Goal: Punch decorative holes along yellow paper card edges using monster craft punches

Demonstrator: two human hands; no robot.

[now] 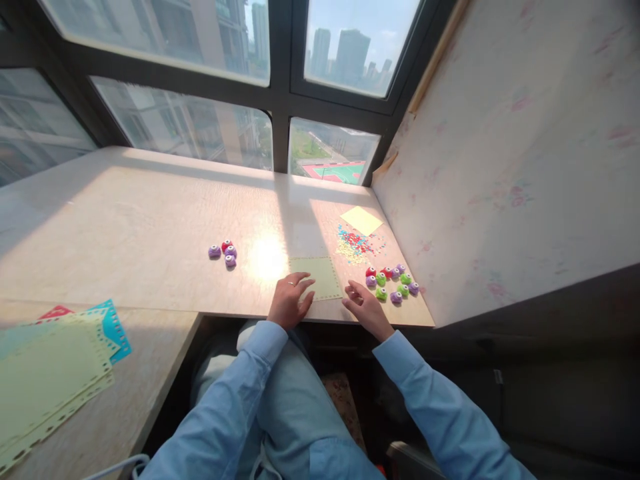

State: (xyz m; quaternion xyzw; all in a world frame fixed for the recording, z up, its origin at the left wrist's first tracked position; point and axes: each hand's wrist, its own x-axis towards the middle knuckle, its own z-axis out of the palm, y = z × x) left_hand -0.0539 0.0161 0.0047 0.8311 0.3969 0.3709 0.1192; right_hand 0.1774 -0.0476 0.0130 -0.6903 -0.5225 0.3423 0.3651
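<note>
A pale green sheet [320, 277] with small holes along its edges lies on the wooden table near its front edge. My left hand [293, 299] is at the sheet's left side, fingers apart and curved, with nothing in it. Just off the sheet's right side is my right hand [364, 307], its fingers loosely bent and apart, holding nothing. Beyond it sit several purple, green and red punches [381, 293] in a cluster. Behind them spreads a scatter of red, blue and yellow paper bits [355, 244], beside a yellow sheet [363, 221].
A small group of purple and red punches [230, 252] stands left of the sheet. On the side table at lower left are stacked pale green sheets [50, 380] and a blue sheet [114, 328]. A wall [480, 167] bounds the right; windows line the back.
</note>
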